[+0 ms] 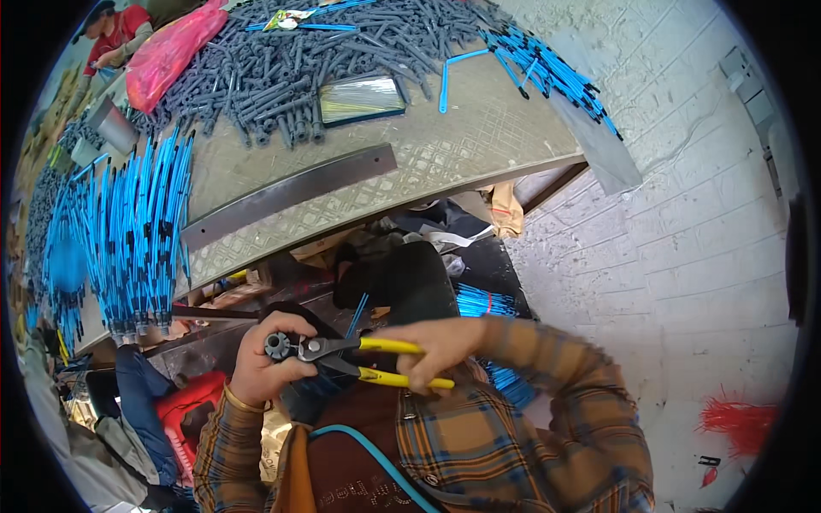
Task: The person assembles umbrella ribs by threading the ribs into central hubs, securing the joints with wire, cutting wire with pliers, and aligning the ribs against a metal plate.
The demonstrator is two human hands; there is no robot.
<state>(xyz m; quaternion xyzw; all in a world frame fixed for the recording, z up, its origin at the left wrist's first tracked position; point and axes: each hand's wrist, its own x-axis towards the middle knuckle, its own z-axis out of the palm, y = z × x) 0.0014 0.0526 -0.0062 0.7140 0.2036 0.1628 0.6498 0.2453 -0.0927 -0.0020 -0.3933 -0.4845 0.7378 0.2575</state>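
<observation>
My left hand is closed around a dark grey ribbed plastic part, its round hollow end turned upward between thumb and fingers. My right hand grips yellow-handled pliers, whose handles stand apart. The pliers' dark metal head reaches the left hand's fingertips, beside the grey part. Whether the jaws bite on anything cannot be made out. Just beyond the pliers, a few thin blue rods stick up.
A workbench ahead carries heaped grey plastic parts, a flat metal bar, a tray of thin pieces and bundled blue rods. A pink bag and another person are far left. Red strands lie right.
</observation>
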